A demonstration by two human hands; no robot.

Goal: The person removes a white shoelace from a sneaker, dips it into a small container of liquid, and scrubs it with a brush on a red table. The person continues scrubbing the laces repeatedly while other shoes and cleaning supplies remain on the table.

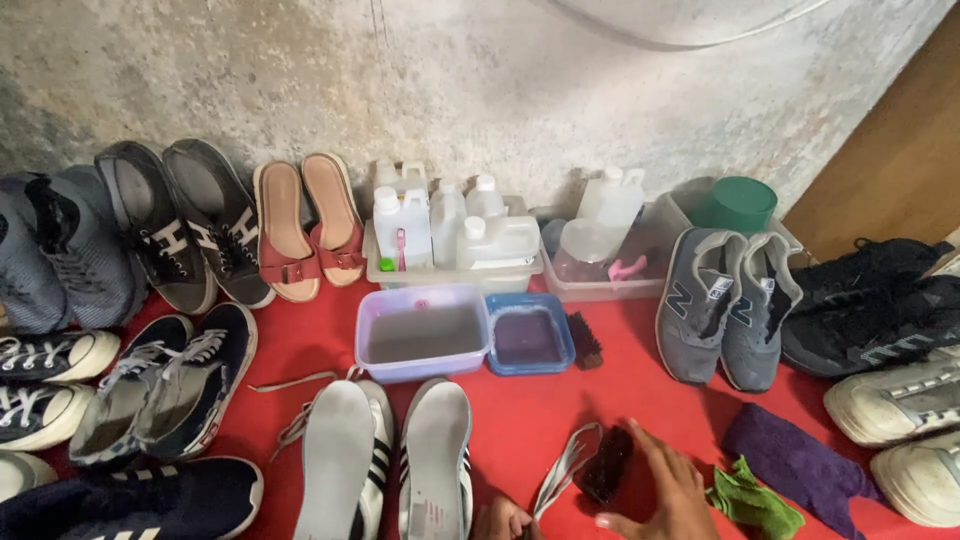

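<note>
Head view
Right hand: the right hand (668, 492) is spread flat, fingers open, at the front edge of the red mat (560, 400); nothing is grasped. Its fingertips are just beside a dark brush (607, 464).
Left hand: only the knuckles of the left hand (503, 521) are seen at the bottom edge; whether it is clenched cannot be told. White laces (562, 470) run from it toward the brush.
Brush: it lies on the mat near the front edge, between the laces and the right hand.
Insoles: two grey insoles (385, 462) are laid over striped sneakers, left of the hands.
Tubs: a lilac tub (421, 332) and a blue tub (530, 335), both with cloudy water, sit mid-mat, touching; a second brush (585, 340) is just right of them.
Cloths: a green cloth (757, 500) and a purple cloth (790, 462) lie right of the right hand.
Back edge: white bottles (440, 225) in trays stand against the wall.
Sides: grey sneakers (725, 305) are set at the right, sandals (310, 228) at the left.
</note>
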